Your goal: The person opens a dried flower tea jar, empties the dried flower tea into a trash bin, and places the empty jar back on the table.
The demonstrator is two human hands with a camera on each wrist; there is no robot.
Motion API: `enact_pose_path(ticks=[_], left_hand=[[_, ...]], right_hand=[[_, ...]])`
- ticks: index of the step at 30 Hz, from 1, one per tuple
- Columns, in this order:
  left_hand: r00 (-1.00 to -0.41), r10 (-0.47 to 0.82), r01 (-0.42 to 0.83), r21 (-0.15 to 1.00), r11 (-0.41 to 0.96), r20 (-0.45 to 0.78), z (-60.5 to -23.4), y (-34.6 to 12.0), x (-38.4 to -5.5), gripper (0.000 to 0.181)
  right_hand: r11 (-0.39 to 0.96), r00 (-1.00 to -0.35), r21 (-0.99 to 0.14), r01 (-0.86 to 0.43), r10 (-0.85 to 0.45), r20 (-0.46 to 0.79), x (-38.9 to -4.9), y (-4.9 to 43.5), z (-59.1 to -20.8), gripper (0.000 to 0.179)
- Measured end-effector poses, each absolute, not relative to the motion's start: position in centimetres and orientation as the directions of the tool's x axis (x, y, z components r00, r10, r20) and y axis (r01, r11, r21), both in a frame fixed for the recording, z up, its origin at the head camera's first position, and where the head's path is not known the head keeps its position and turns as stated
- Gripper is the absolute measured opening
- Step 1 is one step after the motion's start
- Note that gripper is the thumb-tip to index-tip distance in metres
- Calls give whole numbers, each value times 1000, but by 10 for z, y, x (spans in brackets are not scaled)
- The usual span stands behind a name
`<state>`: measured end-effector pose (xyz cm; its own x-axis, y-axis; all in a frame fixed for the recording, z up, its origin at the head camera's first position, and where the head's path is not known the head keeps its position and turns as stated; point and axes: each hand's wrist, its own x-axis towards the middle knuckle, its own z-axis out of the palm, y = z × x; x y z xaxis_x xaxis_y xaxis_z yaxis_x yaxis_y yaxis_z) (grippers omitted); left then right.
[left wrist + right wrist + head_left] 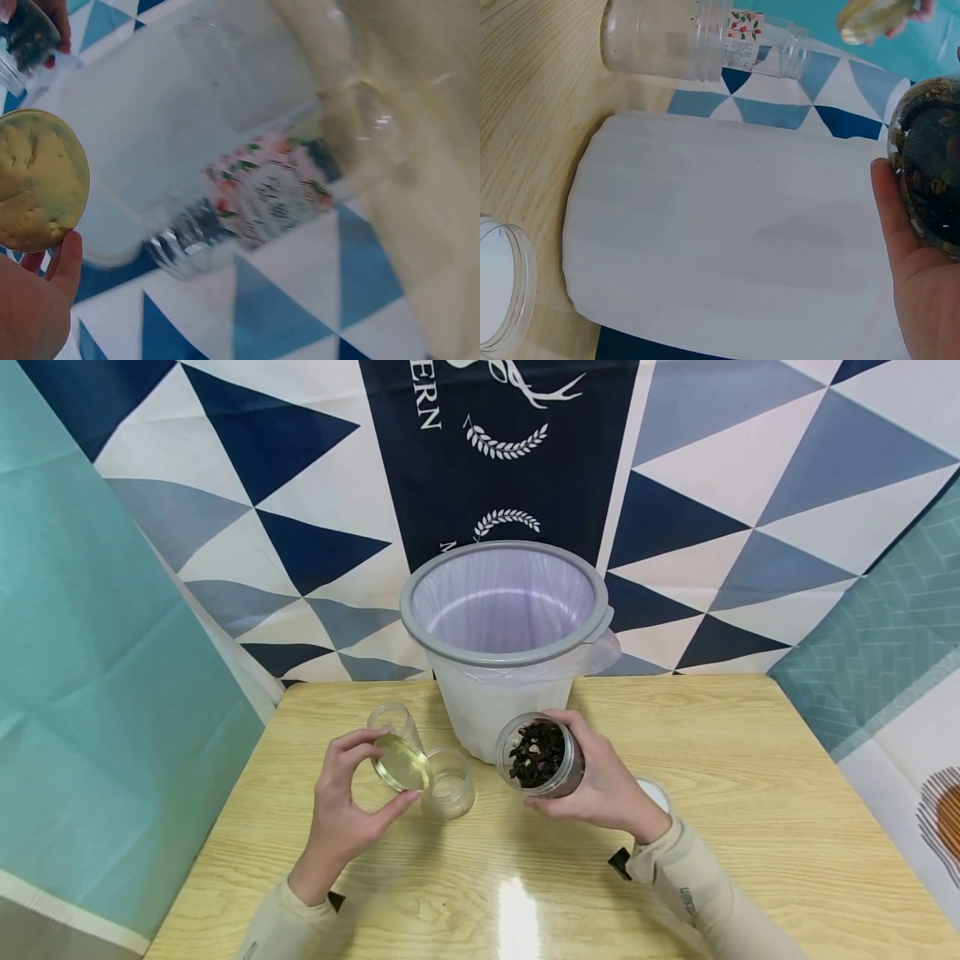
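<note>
My left hand (347, 789) pinches a round gold-coloured lid (402, 763) by its edge, thumb on one side and fingers on the other. In the left wrist view the lid's flat face (41, 180) shows. My right hand (592, 777) grips a clear jar of dark dried leaves (537, 753), like loose tea, with paler bits among them. The jar is tilted, mouth towards the head camera. Near the left hand stand two clear jars: a nearer one (453, 785) without a lid, and one behind it (396, 720) with a floral label (266, 191).
A white bin (468, 693) with a grey rim and a purple liner stands at the table's back. A clear-rimmed round lid or dish (506, 285) lies on the wooden table (480, 868), partly behind the right wrist. Patterned cloth hangs behind.
</note>
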<state>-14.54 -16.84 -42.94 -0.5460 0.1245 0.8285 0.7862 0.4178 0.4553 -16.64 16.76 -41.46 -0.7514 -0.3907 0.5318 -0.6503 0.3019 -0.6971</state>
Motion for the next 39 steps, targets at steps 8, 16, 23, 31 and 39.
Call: enact_pose_path(ticks=[8,16,23,31,39], left_hand=[[-613,103,737,520,432,783,-446,-201,-141,61],[-774,186,580,561,591,605,-459,-234,-137,57],[-856,192,471,570,673,481,-476,-251,-147,52],[-918,236,386,588,710,318,-491,-259,-157,50],[-943,245,332,583,742,225,-500,-258,-164,47]], right_hand=[[284,-740,-691,-665,-377,557,-166,167,-415,99],[298,-747,-689,-661,-353,564,-164,169,-412,99],[283,-757,-707,-649,-340,559,-161,170,-407,98],[283,-756,-705,-650,-335,563,-159,172,-404,99],[271,-743,-695,-666,-324,586,-161,174,-405,97]])
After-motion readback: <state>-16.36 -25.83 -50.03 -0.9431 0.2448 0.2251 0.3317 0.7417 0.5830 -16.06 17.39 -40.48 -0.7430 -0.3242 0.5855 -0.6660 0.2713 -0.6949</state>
